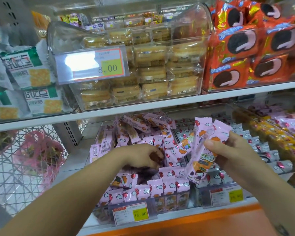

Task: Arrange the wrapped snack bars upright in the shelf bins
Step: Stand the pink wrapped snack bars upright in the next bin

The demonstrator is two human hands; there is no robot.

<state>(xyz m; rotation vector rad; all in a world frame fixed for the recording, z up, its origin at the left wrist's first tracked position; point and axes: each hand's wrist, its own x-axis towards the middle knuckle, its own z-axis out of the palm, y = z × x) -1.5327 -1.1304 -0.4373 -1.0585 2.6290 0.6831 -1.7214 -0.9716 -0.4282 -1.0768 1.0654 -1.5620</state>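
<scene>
Snack bars (pixel 167 184) fill the bin (pixel 175 204); wire basket (pixel 15 167) left of it.

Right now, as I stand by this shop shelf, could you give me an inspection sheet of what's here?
Surface: white lower shelf, bearing clear bins.
Job's things: pink snack bars stand upright in the front rows of their bin.
Clutter: heaped bars lie tilted at the back of the bin; a flat bar lies across the front rows.
Fingers: those of the right hand grip two held bars above the bin; the left hand reaches down among the bars, its grasp hidden.
Cables: nothing seen.
Surroundings: grey-wrapped bars in the next bin; cakes and orange biscuit packs above; wire basket to the left.
</scene>
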